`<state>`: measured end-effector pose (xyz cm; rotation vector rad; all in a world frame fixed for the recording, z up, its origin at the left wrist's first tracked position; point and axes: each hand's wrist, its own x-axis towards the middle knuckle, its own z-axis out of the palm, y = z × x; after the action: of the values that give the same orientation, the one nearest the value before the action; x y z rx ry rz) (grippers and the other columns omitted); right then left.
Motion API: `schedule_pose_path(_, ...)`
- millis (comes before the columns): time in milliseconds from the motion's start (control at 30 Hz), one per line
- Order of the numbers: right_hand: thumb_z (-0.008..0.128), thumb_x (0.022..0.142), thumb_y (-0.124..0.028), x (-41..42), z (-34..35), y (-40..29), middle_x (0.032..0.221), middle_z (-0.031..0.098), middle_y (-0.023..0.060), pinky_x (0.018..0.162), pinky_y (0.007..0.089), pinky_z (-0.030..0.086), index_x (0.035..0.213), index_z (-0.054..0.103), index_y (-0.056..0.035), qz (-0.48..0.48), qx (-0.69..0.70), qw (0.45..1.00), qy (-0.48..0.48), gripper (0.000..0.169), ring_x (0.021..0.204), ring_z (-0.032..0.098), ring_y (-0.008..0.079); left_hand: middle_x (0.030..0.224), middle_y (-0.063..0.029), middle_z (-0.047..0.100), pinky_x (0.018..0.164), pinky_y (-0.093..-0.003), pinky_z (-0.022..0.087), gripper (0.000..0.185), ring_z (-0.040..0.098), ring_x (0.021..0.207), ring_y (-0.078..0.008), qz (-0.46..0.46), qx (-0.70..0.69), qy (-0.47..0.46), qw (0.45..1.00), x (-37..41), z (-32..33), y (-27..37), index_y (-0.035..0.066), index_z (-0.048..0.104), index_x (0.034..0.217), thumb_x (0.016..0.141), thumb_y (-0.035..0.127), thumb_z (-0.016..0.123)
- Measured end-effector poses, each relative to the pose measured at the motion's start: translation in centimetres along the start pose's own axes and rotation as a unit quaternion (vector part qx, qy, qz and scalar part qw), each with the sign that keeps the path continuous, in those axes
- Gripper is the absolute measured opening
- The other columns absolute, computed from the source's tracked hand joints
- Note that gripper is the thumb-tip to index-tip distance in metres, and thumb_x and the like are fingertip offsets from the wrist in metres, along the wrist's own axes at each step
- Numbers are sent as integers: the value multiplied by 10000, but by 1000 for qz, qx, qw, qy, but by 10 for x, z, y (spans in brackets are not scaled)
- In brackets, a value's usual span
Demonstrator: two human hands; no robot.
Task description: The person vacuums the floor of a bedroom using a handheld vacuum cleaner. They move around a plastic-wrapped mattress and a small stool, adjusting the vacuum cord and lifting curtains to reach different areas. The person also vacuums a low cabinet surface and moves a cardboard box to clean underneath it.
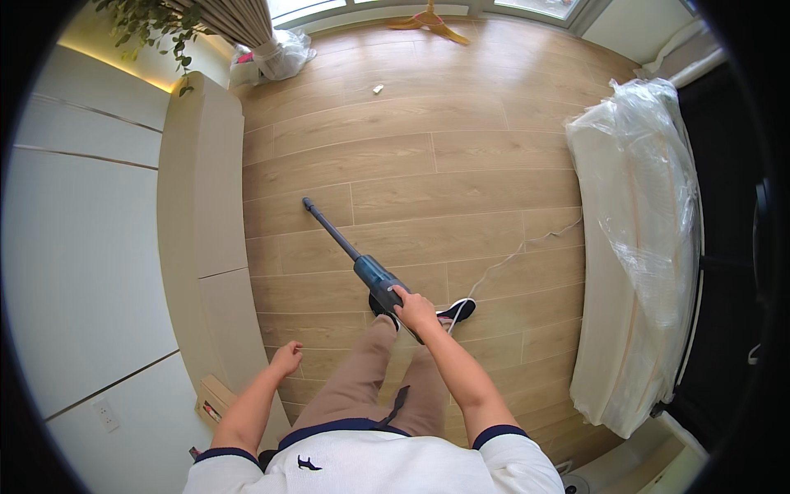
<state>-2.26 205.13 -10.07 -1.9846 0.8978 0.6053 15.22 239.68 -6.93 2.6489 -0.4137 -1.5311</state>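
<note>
My right hand (415, 309) is closed around the grip of a handheld vacuum cleaner (372, 272) with a translucent blue dust cup. Its dark tube slants away to the upper left, and the nozzle end lies over the wood-look floor (395, 160). Near the low cabinet at the left is my left hand (287, 359), holding nothing that I can see, its fingers loosely curled. A white cable (494, 267) runs from near my feet towards the plastic-wrapped sofa. A small white scrap (378, 89) lies on the floor further off.
Along the left stands a long beige cabinet (219, 185), with a cardboard box (215, 398) near its close end. A sofa under plastic wrap (617, 247) borders the right side. At the far windows are a broom (430, 21) and a curtain (237, 25) with a plastic bag (293, 55).
</note>
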Motion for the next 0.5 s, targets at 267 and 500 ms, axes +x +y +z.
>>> schedule_pose_path(267, 632, 772, -229, 8, -34, 47, 903, 631, 252, 748, 492, 483, 1303, 444, -221, 72, 86, 972, 206, 563, 856, 606, 428, 1019, -135, 633, 824, -350, 476, 340, 609, 944, -265, 8, -119, -79, 990, 8, 30, -23, 70, 559, 1149, 827, 180, 567)
schedule_pose_path(500, 638, 764, -195, 17, -86, 76, 835, 623, 277, 708, 501, 481, 1312, 431, -175, 141, 48, 951, 269, 585, 786, 603, 446, 1019, -142, 636, 825, -348, 474, 345, 608, 960, -263, 14, -130, -88, 987, 43, 5, 18, 56, 556, 1150, 829, 181, 562)
